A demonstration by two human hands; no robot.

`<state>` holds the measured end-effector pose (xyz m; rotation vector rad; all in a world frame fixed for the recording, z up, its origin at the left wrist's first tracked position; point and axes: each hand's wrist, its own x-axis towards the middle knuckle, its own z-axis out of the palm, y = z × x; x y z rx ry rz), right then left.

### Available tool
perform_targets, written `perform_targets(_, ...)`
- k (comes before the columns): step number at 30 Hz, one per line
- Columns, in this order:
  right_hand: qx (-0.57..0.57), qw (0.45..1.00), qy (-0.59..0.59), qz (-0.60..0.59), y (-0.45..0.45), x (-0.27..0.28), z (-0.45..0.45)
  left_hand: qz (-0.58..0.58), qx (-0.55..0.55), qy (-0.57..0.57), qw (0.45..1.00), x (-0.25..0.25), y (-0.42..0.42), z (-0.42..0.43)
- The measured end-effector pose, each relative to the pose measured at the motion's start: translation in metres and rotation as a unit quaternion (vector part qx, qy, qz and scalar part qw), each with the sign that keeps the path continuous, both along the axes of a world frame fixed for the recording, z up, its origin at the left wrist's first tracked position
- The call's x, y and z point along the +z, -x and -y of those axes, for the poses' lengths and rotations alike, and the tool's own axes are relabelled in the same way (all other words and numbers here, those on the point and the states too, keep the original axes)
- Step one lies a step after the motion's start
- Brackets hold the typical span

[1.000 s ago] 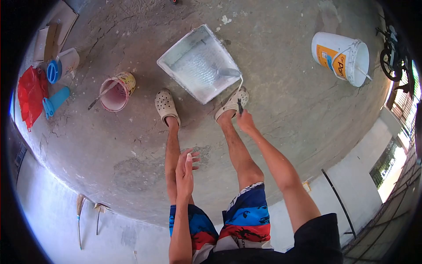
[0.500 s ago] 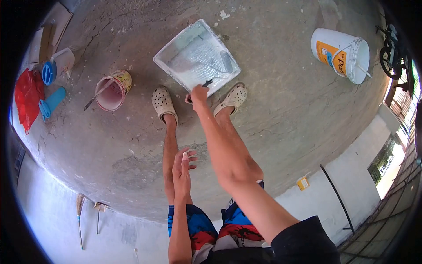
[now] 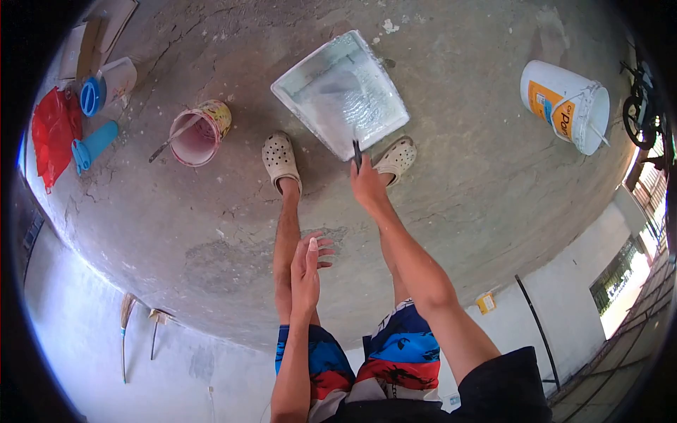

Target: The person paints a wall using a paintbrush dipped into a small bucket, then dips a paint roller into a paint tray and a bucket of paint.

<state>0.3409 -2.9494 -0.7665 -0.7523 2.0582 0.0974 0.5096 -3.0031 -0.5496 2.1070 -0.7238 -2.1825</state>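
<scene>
My right hand point(image 3: 369, 187) is closed around the black handle of a paint roller point(image 3: 357, 151), just at the near corner of a white paint tray point(image 3: 308, 125). The roller's head looks like a blurred grey patch inside the tray, where wet white paint coats the ribbed bottom. My left hand point(image 3: 307, 275) hangs above my left leg with its fingers apart, holding nothing. Two beige clogs point(image 3: 281, 161) on my feet stand close to the tray's near side.
On the left stand a pink-rimmed paint pail point(image 3: 201, 134) with a stick in it, a blue bottle point(image 3: 95, 146), a blue-lidded container point(image 3: 109, 86) and a red plastic bag point(image 3: 56, 137). A white paint bucket point(image 3: 564, 106) lies tipped at right. Brooms point(image 3: 125, 317) lean on the wall.
My right hand has moved back and turned, and the roller head has shifted from the tray's right side toward its middle. The view has swung slightly; my left hand stays open.
</scene>
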Motion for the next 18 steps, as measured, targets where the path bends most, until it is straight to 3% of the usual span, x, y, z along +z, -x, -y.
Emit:
perform_targets(2, -0.025, 0.999, 0.016, 0.042, 0.01, -0.014, 0.02, -0.006, -0.009, 0.0, 1.0, -0.001, 0.001, -0.001)
perform_targets(4, 0.076, 0.996, -0.035, 0.035, 0.019, -0.028, 0.028, -0.01, -0.008, -0.004, 1.0, 0.0, 0.001, -0.003)
perform_targets(5, 0.075, 0.996, -0.032, 0.037, 0.022, -0.028, 0.024, -0.015, -0.008, -0.004, 1.0, -0.001, 0.001, -0.003)
perform_targets(11, 0.173, 0.98, -0.093, 0.007, 0.056, -0.004, -0.037, -0.022, -0.004, -0.008, 1.0, 0.0, 0.001, -0.002)
perform_targets(18, 0.194, 0.969, -0.152, -0.02, 0.074, 0.004, -0.102, -0.016, -0.042, 0.0, 0.999, -0.001, -0.005, -0.015)
